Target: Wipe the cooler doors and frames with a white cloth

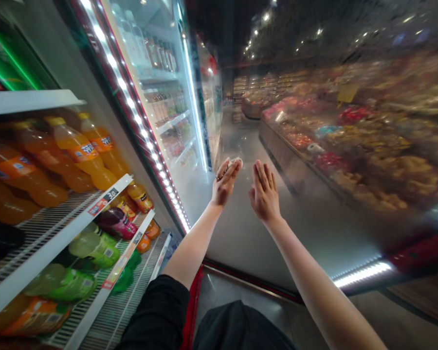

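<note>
My left hand is stretched forward, fingers extended and close together, a ring on one finger. A small pale patch shows at its fingertips; I cannot make out what it is. Beside it on the right, my right hand is also held out flat, fingers straight and thumb to the side. Both hands are in front of the glass door of a drinks fridge; whether the palms touch the glass I cannot tell. No bottle is in either hand.
At left, fridge shelves hold orange soda bottles and green-labelled bottles, with a price rail along a shelf edge. An LED strip lines the fridge frame. Another lit fridge stands beyond. At right is a blurred display of packaged goods.
</note>
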### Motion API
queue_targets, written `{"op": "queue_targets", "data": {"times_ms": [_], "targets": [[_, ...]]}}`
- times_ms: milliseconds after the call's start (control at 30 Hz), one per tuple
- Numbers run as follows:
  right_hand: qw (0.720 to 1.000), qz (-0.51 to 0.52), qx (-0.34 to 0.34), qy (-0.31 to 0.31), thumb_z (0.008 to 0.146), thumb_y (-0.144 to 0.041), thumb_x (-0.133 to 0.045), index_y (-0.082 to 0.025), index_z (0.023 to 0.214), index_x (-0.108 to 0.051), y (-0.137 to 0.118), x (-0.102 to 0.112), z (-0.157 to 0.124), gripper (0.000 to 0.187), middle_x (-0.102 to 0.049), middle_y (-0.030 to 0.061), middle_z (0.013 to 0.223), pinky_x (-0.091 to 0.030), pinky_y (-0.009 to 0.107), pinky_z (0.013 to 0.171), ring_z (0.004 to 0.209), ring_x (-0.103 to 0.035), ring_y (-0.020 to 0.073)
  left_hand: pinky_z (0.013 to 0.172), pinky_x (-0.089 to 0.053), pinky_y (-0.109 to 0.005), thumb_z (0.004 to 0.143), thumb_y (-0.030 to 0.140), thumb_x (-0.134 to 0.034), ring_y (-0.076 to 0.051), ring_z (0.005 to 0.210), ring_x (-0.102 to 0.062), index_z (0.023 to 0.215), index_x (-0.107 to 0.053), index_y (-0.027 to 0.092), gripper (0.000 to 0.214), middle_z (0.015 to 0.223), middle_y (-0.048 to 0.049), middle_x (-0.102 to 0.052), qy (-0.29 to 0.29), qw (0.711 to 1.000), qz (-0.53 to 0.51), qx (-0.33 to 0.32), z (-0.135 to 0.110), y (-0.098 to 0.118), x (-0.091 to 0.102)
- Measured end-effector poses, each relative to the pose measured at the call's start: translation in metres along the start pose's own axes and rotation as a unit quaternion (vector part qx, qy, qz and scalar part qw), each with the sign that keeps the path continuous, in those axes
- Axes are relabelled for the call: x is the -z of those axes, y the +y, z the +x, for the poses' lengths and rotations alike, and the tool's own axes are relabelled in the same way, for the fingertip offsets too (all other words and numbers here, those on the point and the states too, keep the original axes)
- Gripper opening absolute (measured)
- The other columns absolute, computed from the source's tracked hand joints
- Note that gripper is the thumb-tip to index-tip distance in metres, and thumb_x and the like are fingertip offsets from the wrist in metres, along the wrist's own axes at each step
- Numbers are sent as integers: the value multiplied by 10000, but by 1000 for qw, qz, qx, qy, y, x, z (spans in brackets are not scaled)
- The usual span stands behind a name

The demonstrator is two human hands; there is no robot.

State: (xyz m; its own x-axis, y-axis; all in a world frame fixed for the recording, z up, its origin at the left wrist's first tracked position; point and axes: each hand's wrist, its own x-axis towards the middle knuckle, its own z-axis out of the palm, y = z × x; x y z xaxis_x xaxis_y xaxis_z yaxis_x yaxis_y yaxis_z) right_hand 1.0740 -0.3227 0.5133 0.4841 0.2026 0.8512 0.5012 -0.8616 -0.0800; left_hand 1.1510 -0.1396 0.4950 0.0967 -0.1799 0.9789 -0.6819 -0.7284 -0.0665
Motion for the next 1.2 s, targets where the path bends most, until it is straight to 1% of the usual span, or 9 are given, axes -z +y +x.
{"op": "queue_targets", "data": {"times_ms": [133,300,400,567,667,800,1000,1100,1200], "targets": [[999,30,16,-34,1052,-89,-393,-306,1817,63,-10,-12,9,916,-294,65,1865,-341,566,1389,1724,-302,263,1350,-471,-352,1147,105,-458,-184,1646,-470,1689,-512,273,570,1537,-66,-747,4,1000,1,-18,-13,-22,18],[999,1,-6,-41,1059,-107,-403,-301,1826,4,-9,-23,12,890,-305,89,1859,-315,583,1393,1709,-342,286,1412,-378,-397,1137,85,-436,-181,1699,-370,1743,-414,318,650,1633,-47,-666,97,992,16,78,15,-36,13],[999,-17,-4,-29,1080,-156,-419,-274,1831,-70,-4,-26,9,836,-340,111,1842,-327,577,1383,1707,-347,296,1407,-386,-389,1143,101,-433,-187,1701,-362,1739,-425,293,625,1626,-55,-672,61,995,30,67,18,-31,9],[999,-26,-21,6,1105,-217,-418,-255,1827,-146,-7,-27,6,772,-359,130,1834,-311,598,1384,1707,-349,307,1313,-496,-287,1152,116,-468,-153,1633,-475,1683,-516,287,560,1502,-36,-770,-26,999,15,-36,-25,-51,32],[999,-30,-26,30,1105,-213,-421,-270,1832,-97,-24,-30,12,798,-338,119,1845,-305,606,1389,1711,-337,317,1347,-463,-323,1153,112,-466,-161,1634,-475,1669,-538,292,552,1507,-48,-765,32,999,21,34,-34,-81,48],[1000,-19,-9,22,1117,-243,-432,-285,1830,-14,-47,-45,25,827,-295,105,1865,-325,586,1387,1718,-320,318,1448,-305,-437,1163,150,-419,-212,1714,-331,1716,-473,299,575,1691,-63,-600,87,983,-1,162,-10,-105,47],[998,-52,-27,-10,1121,-361,-497,-245,1811,78,-42,-63,27,905,-192,138,1889,-305,601,1377,1735,-263,353,1356,-480,-373,1159,152,-446,-178,1632,-497,1611,-618,294,504,1523,-24,-758,-37,997,-1,74,-30,-97,54],[996,-82,-40,-21,1120,-373,-508,-232,1804,102,-40,-63,24,927,-178,159,1889,-291,620,1374,1734,-254,375,1309,-523,-326,1190,266,-415,-161,1520,-632,1418,-772,295,424,1414,-22,-819,-88,983,-7,158,-48,-106,75],[994,-100,-40,-16,1110,-382,-537,-228,1798,127,-42,-63,23,968,-190,177,1884,-301,625,1367,1722,-282,396,1398,-416,-433,1209,287,-285,-195,1627,-511,1489,-714,218,518,1531,-86,-746,-60,971,20,230,-34,-123,91]]}}
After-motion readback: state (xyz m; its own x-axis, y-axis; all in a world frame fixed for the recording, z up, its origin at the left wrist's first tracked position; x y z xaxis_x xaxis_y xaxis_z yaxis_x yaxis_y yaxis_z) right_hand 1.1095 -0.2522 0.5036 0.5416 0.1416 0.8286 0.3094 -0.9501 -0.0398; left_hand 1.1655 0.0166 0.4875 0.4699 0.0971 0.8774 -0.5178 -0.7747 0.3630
